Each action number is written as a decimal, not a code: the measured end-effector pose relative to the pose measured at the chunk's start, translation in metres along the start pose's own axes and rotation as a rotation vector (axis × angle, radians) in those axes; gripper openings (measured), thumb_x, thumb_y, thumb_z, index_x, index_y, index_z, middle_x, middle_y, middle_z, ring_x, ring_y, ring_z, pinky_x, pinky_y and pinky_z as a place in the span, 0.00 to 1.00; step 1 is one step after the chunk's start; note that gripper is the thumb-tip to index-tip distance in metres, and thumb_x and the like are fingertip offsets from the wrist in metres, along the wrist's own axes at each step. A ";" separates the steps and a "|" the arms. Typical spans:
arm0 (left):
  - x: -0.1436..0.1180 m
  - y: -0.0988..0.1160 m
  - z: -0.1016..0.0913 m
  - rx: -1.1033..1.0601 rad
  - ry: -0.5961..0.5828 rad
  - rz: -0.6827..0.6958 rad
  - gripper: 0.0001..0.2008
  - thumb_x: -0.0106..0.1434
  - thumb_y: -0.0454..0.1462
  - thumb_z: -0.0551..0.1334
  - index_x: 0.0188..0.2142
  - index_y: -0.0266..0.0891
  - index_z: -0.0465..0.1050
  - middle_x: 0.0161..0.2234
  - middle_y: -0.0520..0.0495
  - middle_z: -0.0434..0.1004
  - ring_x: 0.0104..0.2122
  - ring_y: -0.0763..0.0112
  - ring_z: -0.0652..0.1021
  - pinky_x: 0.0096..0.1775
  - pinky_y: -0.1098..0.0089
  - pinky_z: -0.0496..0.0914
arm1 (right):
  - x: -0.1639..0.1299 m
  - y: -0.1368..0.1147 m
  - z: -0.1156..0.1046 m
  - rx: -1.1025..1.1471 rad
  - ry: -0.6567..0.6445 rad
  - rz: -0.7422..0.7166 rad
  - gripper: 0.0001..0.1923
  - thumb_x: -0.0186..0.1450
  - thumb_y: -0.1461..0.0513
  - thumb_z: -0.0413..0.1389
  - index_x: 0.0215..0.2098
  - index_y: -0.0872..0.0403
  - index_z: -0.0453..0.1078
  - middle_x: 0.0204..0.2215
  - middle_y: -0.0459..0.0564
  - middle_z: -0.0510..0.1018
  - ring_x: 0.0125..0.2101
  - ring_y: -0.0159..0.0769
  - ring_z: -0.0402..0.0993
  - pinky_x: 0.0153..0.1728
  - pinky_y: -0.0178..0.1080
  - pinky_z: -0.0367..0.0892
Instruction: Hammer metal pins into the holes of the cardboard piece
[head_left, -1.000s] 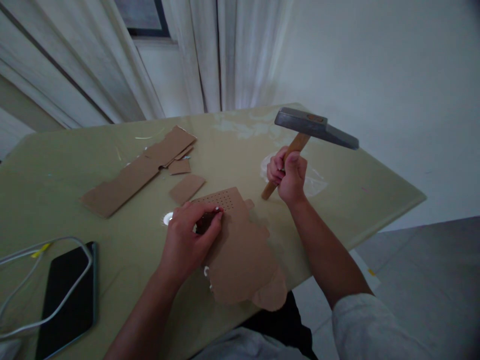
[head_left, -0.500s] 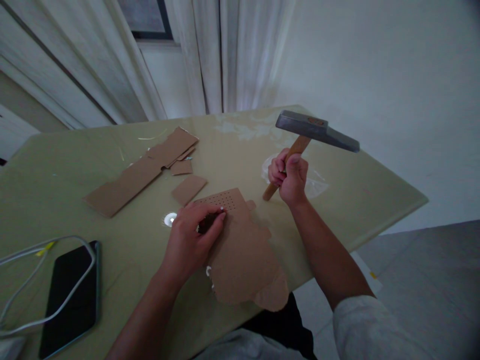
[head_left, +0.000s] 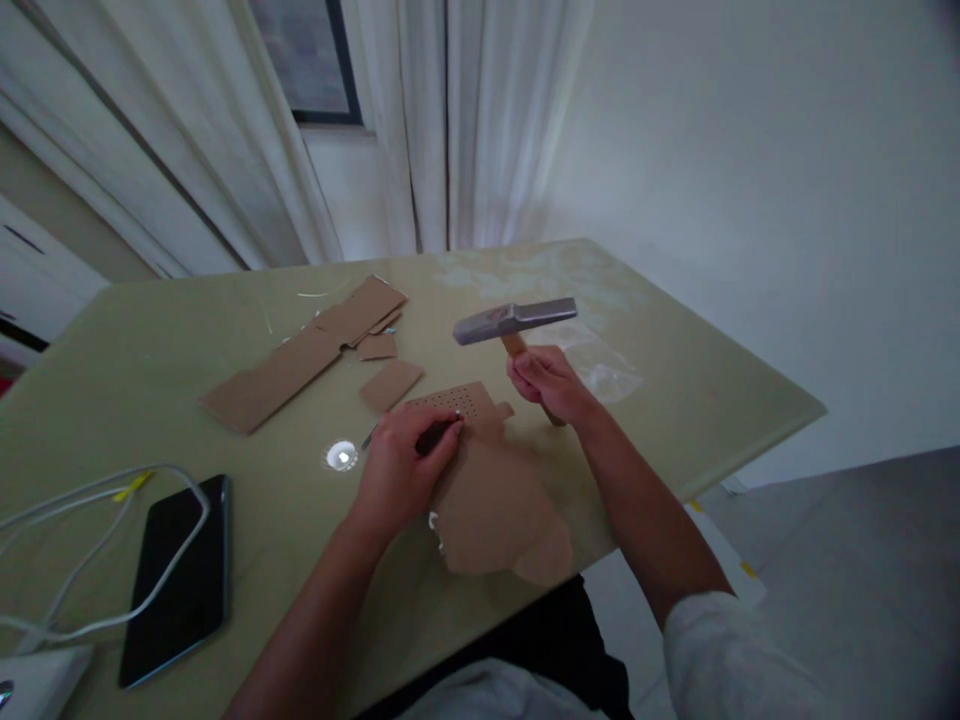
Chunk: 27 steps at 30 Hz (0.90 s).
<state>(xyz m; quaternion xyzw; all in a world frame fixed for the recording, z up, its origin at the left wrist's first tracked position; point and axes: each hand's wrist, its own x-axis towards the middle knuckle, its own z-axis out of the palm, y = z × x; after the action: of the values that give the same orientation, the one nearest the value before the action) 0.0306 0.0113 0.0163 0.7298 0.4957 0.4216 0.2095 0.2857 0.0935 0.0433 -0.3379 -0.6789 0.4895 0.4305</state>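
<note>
My left hand [head_left: 401, 455] rests on a brown cardboard piece [head_left: 499, 510], thumb and forefinger pinched around a small nail [head_left: 458, 414] whose bright head shows at the fingertips. Rows of small holes run across the cardboard's far end, just beyond those fingers. The nail's point is hidden. In my right hand [head_left: 551, 382] is a hammer [head_left: 517, 318], gripped by its wooden handle. Its steel head is held above the table, to the upper right of the nail and apart from it.
Left of my left hand lies a small round shiny dish [head_left: 341, 456]. Cardboard scraps [head_left: 307, 358] are spread behind it. A dark phone [head_left: 180, 580] under a white cable [head_left: 169, 590] lies at the left. Clear plastic film [head_left: 607, 365] sits behind my right hand on the table [head_left: 720, 400].
My right hand has brought the hammer down and to the left, turning its head toward the nail. My left hand keeps its pinch. The whole view has shifted slightly.
</note>
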 end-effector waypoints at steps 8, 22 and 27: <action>0.004 0.002 0.001 -0.009 0.008 0.036 0.07 0.71 0.38 0.67 0.41 0.45 0.87 0.37 0.46 0.89 0.37 0.60 0.85 0.46 0.60 0.78 | -0.038 -0.008 -0.001 -0.176 -0.228 0.141 0.37 0.73 0.31 0.56 0.24 0.49 0.60 0.17 0.36 0.58 0.17 0.26 0.50 0.18 0.34 0.46; 0.006 -0.001 0.005 -0.051 0.023 0.045 0.07 0.71 0.37 0.68 0.42 0.45 0.88 0.40 0.44 0.91 0.41 0.57 0.87 0.52 0.55 0.82 | -0.012 -0.104 -0.032 -0.735 -0.415 0.122 0.39 0.77 0.31 0.47 0.25 0.51 0.61 0.20 0.41 0.60 0.22 0.30 0.57 0.24 0.38 0.48; 0.006 -0.001 0.006 -0.061 0.031 0.050 0.08 0.69 0.36 0.68 0.42 0.46 0.88 0.40 0.45 0.92 0.41 0.58 0.88 0.52 0.56 0.82 | -0.009 -0.101 -0.023 -0.846 -0.455 0.107 0.40 0.77 0.31 0.47 0.24 0.51 0.64 0.21 0.42 0.63 0.24 0.32 0.61 0.28 0.39 0.51</action>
<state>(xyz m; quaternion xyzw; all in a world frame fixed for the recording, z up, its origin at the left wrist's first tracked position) 0.0364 0.0180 0.0149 0.7285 0.4677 0.4529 0.2132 0.3064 0.0650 0.1408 -0.4024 -0.8769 0.2535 0.0701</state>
